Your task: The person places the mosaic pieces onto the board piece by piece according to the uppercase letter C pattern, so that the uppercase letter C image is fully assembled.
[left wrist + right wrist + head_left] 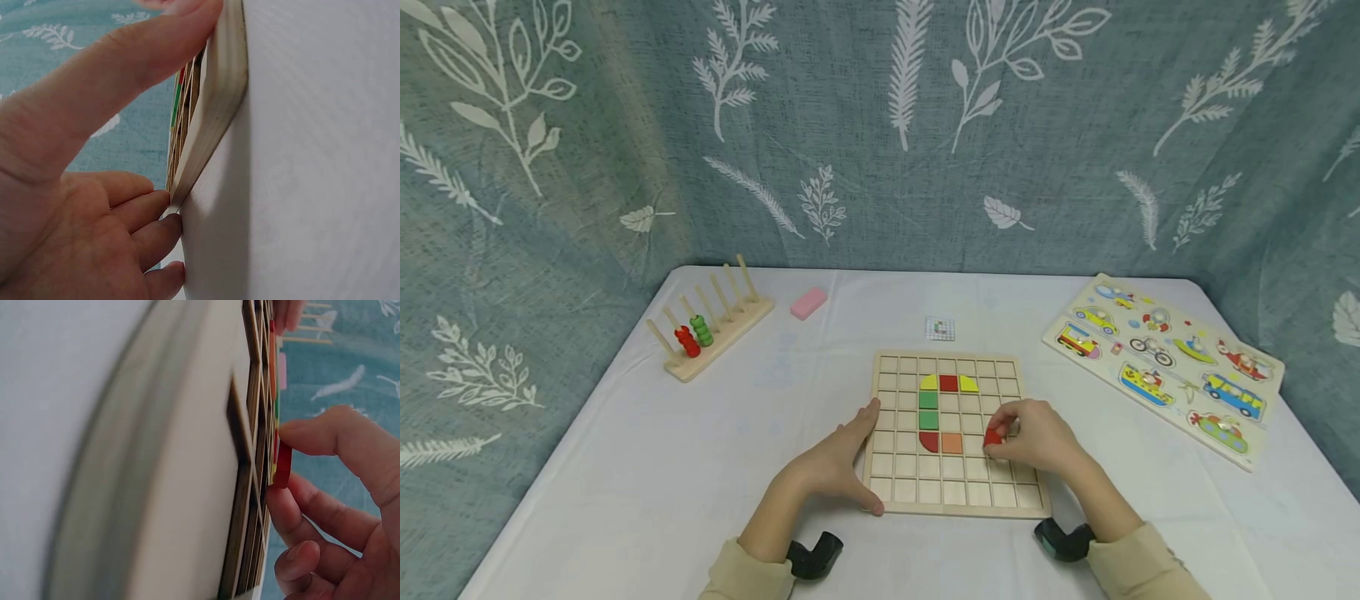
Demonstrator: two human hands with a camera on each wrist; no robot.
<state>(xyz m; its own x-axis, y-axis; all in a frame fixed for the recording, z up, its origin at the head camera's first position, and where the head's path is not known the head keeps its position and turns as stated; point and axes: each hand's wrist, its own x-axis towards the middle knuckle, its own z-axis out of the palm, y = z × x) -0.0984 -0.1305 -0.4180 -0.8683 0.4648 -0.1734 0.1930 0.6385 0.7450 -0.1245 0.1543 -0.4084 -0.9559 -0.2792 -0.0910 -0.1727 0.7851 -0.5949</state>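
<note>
A square wooden grid board lies on the white table. My left hand is spread along its left side, the thumb at the near left corner and the fingers against the edge. Over the right part of the grid, my right hand pinches a small red tile between thumb and fingertips, close to the cells. Tiles set in the grid include a red square between two yellow rounded corner pieces, two green squares below on the left, a dark red quarter-round and an orange square.
Behind the board lies a small pattern card. A wooden peg stand with red and green beads and a pink block are at the back left. A vehicle picture puzzle lies at the right. A patterned curtain hangs behind.
</note>
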